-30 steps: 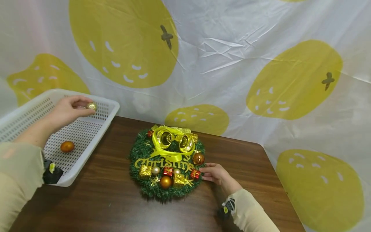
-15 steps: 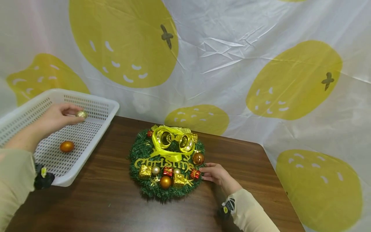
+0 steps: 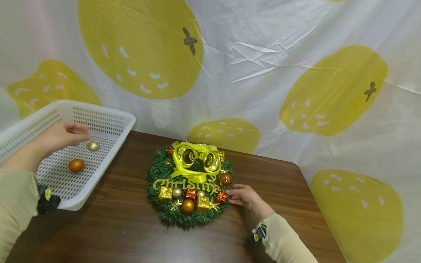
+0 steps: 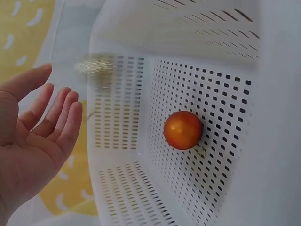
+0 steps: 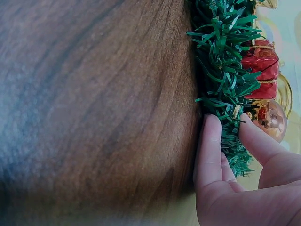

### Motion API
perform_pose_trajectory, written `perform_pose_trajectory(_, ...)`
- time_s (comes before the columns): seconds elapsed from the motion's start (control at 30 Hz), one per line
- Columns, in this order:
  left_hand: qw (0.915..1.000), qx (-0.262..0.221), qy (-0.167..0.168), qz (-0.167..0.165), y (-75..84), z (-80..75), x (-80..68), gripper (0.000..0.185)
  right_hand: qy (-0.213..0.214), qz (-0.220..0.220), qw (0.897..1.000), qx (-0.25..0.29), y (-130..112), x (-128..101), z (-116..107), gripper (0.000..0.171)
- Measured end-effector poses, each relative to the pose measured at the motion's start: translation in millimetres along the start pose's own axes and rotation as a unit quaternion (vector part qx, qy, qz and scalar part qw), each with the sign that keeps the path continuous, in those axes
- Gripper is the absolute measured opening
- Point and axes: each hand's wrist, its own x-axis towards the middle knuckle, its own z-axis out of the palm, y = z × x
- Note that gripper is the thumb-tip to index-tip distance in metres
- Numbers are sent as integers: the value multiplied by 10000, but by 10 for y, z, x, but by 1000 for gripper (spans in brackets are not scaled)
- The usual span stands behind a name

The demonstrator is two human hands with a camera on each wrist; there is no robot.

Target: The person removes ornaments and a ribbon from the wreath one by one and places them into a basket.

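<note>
My left hand (image 3: 62,134) hangs over the white basket (image 3: 113,140), fingers spread, holding nothing. Gold glitter bauble (image 3: 93,146) sits just beside it in the basket, far of the orange bauble (image 3: 76,165). Prob. light, rolls easily, fragile; pinch w/ fingertips round its middle. Right hand (image 3: 246,197) fingertips touch the wreath (image 3: 189,182) edge.

The gold glitter ball (image 4: 94,69) in the upper left of the left wrist view is a motion-blurred smear. There the left hand (image 4: 33,136) is cut off by the left and bottom edges. In the right wrist view the right hand (image 5: 240,183) runs off the lower right corner, and the wreath (image 5: 225,80) is cropped at top and right. The table (image 5: 94,117) blurs toward the left.
</note>
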Motion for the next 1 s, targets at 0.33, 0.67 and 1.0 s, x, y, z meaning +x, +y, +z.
perform_pose_trajectory(0.33, 9998, -88, 81, 166, 164, -24, 78, 64, 55, 22, 10000, -37, -9, 7, -21, 58)
perform_pose_trajectory(0.67, 9962, -677, -87, 539, 545, 224, 212, 59, 149, 37, 9999, 31, 5, 7, -20, 57)
perform_pose_trajectory(1.0, 9859, -1298, -408, 978, 866, 629, 264, 54, 107, -24, 9999, 45, 11, 1, -6, 55)
